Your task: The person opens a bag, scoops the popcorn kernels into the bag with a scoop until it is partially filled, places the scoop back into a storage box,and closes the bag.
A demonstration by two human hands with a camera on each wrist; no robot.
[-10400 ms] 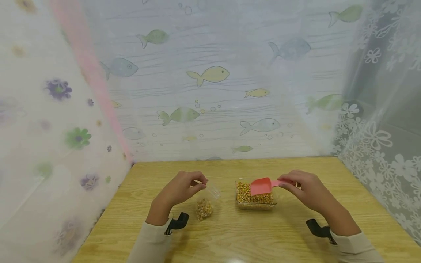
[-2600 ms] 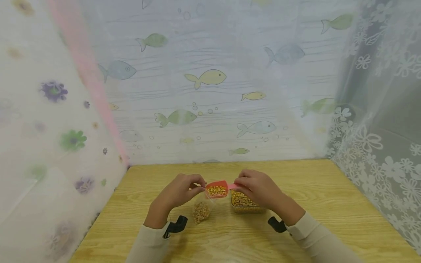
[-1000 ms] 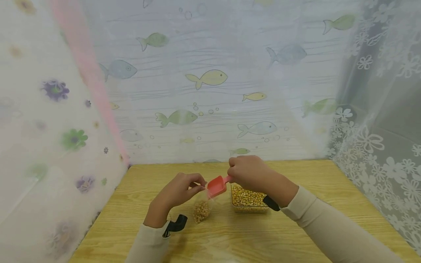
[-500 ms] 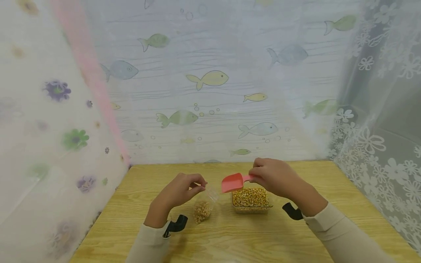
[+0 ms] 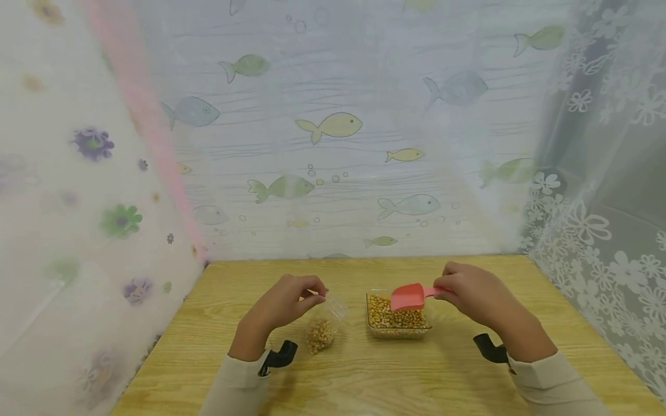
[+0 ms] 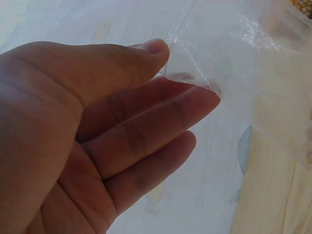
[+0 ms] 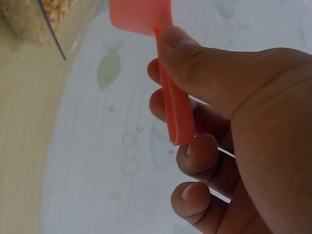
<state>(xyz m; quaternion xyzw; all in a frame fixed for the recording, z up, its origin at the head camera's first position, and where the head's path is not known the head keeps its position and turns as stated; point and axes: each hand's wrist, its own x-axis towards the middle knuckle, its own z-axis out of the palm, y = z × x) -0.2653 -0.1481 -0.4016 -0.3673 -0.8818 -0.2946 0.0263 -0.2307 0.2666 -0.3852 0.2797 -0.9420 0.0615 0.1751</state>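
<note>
One coral-pink scoop [image 5: 407,297] — smooth, short-handled, wide-mouthed — is gripped in the right hand [image 5: 474,296] above yellow kernels [image 5: 382,316]; the left hand [image 5: 282,300] pinches a clear plastic bag [image 5: 336,307].

Pink plastic scoop [image 5: 407,297]: held by the right hand [image 5: 476,292], handle pinched between thumb and fingers, pointing right; bowl pointed left, positioned over the container, contact with the contents can't be told. Clear rectangular container [image 5: 399,333], dark-rimmed: upright, to the right of the bag and apart from it; largely filled with loose yellow corn kernels [image 5: 382,315], also seen through the near wall. Clear plastic bag [image 5: 335,307]: held at its upper left edge by the left hand [image 5: 285,300], thumb against finger; partly filled, paler kernels [image 5: 319,334] gathered at the near, lower end; tilted, upper part slanted right.
</note>
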